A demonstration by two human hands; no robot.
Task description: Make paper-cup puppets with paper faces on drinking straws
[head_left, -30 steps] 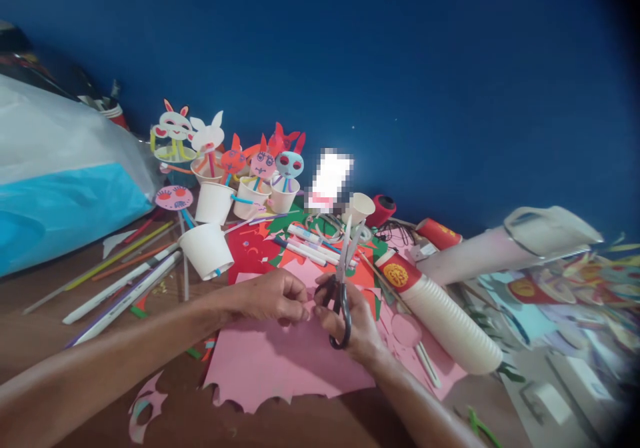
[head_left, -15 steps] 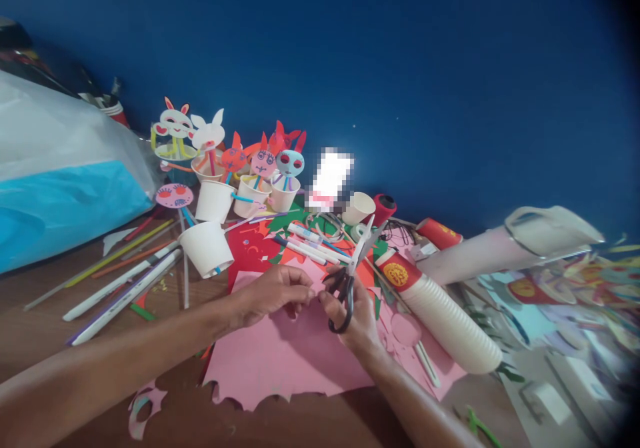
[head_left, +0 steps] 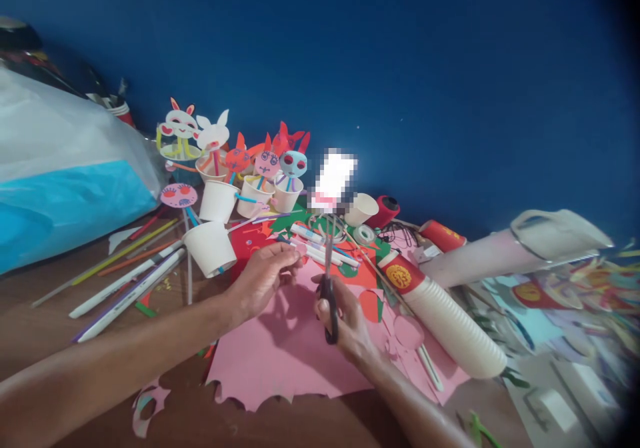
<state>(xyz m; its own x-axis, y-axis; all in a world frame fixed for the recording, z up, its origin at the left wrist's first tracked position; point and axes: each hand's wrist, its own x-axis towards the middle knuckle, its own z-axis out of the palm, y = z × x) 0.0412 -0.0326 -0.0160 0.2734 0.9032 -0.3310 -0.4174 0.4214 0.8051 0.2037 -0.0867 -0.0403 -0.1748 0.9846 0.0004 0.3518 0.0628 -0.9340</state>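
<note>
My right hand (head_left: 345, 315) grips black-handled scissors (head_left: 329, 295), whose blades point up and away and look nearly together. To its left, my left hand (head_left: 267, 278) pinches a small pink paper piece (head_left: 301, 249) between thumb and fingers. The two hands are apart. Beneath them lies a large pink sheet (head_left: 285, 361) with a scalloped near edge. Red, orange and green papers, along with several markers (head_left: 315, 251), lie just beyond the hands.
Paper-face figures in white cups (head_left: 210, 248) stand at the back left. Pens and straws lie left, beside a large plastic bag (head_left: 75, 175). A long cup stack (head_left: 450, 321) slants at right, near a white roll (head_left: 470, 255). A tape roll (head_left: 365, 235) lies behind.
My hands have moved apart, the left one holding the small pink piece. The scissors have swung more upright and their blades have come together.
</note>
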